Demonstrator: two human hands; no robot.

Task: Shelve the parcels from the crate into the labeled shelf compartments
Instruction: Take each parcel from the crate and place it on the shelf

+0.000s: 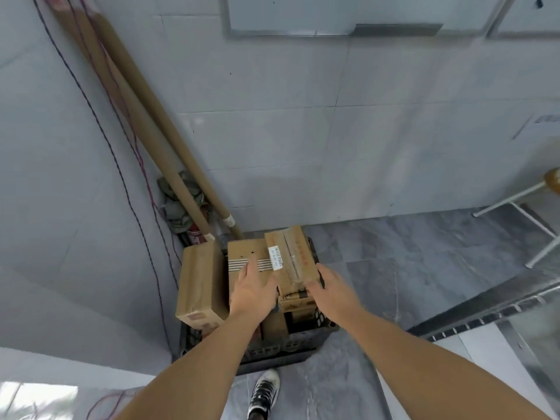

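Observation:
A dark plastic crate [274, 351] stands on the floor in a corner, filled with brown cardboard parcels. The top parcel [298, 250] is taped along its middle and carries a white label; it sits tilted above the others. My left hand [253, 291] lies at its left side, fingers spread over a striped parcel [247, 253]. At the near right corner of that top parcel my right hand [328, 287] grips with the thumb on top. A larger parcel [198, 283] leans at the crate's left side. No shelf is in view.
Two long cardboard tubes [145, 116] lean in the corner behind the crate, with a crumpled cloth and a red fire extinguisher [194, 233] at their base. Cables hang down the left wall. A white stool [521, 207] stands at right. My shoe [263, 392] is just before the crate.

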